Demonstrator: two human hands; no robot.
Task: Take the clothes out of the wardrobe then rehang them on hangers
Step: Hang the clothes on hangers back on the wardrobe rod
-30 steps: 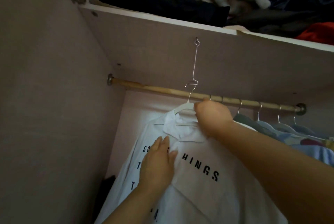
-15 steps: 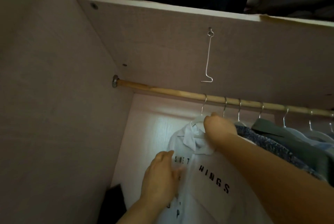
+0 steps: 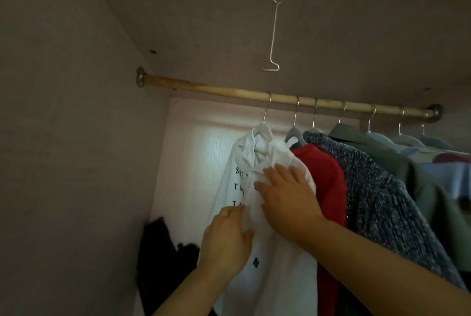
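White shirt (image 3: 229, 183): hangs on a white hanger (image 3: 262, 130), hook over the wooden rail (image 3: 229, 91), first in the row. The red garment (image 3: 328, 188) is just beside it on the right.

Grip, right hand (image 3: 288, 201): fingers spread and nearly flat, pressing the cloth below the collar, closed on nothing.

Grip, left hand (image 3: 226, 236): lower down at the front edge. Thumb lies on the fabric, and the fingers seem to tuck round the edge in a light pinch. The fingertips are partly hidden.

Handling, by my judgement: thin, soft and light. It bunches under your palms and the collar is rumpled, so expect it to slide and fold rather than hold its shape. The black lettering is half lost in a crease. The cloth looks sheer, so don't drag it.

Where to take hold: smooth it with open palms, working downward from the shoulders. To shift the whole thing, hold the hanger at its neck, not the fabric. Pulling the hem would likely slip a shoulder off.
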